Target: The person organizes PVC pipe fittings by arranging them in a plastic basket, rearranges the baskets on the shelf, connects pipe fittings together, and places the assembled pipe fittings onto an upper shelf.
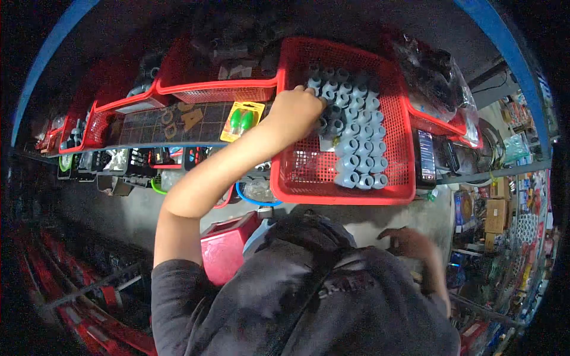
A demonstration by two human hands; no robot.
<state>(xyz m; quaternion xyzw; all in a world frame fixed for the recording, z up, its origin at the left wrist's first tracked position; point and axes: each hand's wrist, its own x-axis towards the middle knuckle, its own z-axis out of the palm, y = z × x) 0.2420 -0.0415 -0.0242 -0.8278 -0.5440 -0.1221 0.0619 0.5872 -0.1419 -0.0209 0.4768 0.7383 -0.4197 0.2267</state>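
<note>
My left hand (301,111) reaches over the left rim of a red plastic basket (344,194). Its fingers bend down among grey pipe fittings (361,145), which stand in close rows along the basket's middle and right. What the fingertips touch is hidden. A few darker fittings (335,126) lie just beside the hand. Down by my right side, my right hand (401,240) hangs away from the basket, slightly blurred, with its fingers apart and nothing in them.
A yellow card with green items (242,121) lies left of the basket. More red baskets (219,86) line the shelf at left. Plastic-wrapped goods (436,77) and a phone (426,155) are at right. A pink bin (222,255) stands below.
</note>
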